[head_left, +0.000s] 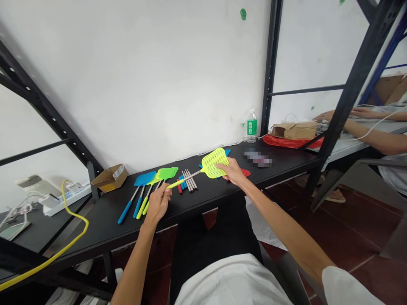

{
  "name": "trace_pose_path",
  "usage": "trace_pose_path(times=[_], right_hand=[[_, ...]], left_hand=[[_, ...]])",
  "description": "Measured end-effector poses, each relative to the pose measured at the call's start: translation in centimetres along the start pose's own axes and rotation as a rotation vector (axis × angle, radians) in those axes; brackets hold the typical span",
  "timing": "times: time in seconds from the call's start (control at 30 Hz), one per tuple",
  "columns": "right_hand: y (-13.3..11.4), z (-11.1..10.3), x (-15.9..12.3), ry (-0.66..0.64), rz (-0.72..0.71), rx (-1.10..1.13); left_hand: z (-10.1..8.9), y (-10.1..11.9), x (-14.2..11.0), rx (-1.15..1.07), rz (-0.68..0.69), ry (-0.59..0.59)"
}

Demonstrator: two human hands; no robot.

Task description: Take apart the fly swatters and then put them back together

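Observation:
A yellow fly swatter (210,166) is held between my two hands above the black table (203,198). My left hand (158,202) is closed around the end of its yellow handle. My right hand (233,170) grips the perforated head, its thumb lying across the front. Left of centre lie several assembled swatters, with blue heads (145,178) and a green head (168,173). Below the held swatter's shaft are several metal rods (191,181), with blue handles (183,183) and a red handle (179,188) beside them. A red head (245,172) is partly hidden behind my right hand.
An open cardboard box (110,178) stands at the table's left end. A water bottle (252,126) is by the wall. A yellow cable (83,228) hangs across the left side. At right, beyond a black metal post (345,93), another person's arms (365,132) reach over a neighbouring table.

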State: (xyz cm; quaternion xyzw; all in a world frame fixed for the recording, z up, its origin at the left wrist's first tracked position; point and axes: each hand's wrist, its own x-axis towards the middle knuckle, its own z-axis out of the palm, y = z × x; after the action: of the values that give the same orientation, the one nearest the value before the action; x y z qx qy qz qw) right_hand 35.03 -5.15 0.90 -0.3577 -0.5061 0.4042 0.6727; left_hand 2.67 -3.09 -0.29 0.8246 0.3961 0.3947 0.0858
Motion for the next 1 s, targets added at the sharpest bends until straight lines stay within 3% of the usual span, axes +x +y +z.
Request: trace_pose_path(times=[0.27,0.83,1.0], right_hand=[[0.2,1.2,-0.4,-0.064,-0.008,0.006],[-0.2,0.4,-0.4,-0.037,0.203,0.262],[-0.2,0.4,-0.6,-0.060,0.202,0.257]], left_hand=[[0.0,0.4,-0.1,-0.018,-0.009,-0.002],[0.0,0.3,-0.2,-0.123,-0.061,0.117],[-0.1,0.8,-0.3,-0.084,0.030,0.101]])
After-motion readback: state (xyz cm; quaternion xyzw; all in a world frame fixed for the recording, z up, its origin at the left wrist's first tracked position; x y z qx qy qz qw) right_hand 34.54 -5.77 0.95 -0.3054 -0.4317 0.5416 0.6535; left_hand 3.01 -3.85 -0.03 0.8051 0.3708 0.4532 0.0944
